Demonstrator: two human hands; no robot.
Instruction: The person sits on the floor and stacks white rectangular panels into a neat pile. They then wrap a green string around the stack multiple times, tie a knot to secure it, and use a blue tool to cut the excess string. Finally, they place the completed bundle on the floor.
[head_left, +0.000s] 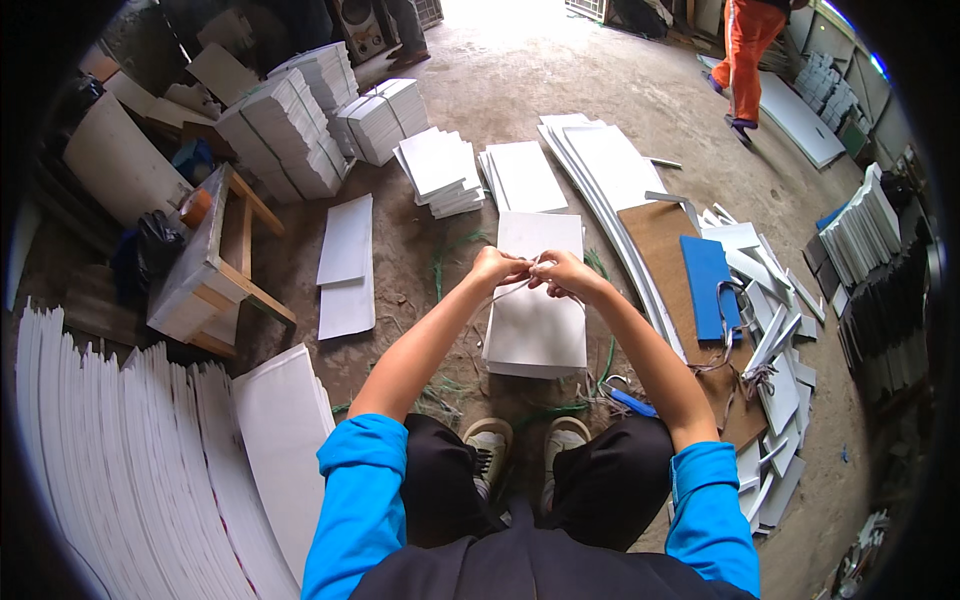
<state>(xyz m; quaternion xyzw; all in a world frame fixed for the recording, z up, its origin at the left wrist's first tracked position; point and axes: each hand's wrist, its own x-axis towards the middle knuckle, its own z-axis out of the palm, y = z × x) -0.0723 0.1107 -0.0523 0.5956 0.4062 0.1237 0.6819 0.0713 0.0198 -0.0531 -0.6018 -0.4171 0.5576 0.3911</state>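
Observation:
My left hand (499, 267) and my right hand (562, 273) meet in front of me, fingers pinched on a thin pale string (508, 292) that runs down to the left. Both hands hover over a stack of white rectangular boards (535, 330) lying on the dirt floor just beyond my shoes (525, 440). The string seems to loop around the stack, though its lower end is hard to follow.
Bundled white board stacks (385, 118) and loose sheets (345, 265) lie ahead. A wooden stool (215, 265) stands at left, upright white panels (140, 450) at lower left. Brown board with a blue sheet (708, 280) and offcuts at right. A person in orange trousers (745, 50) walks at the far right.

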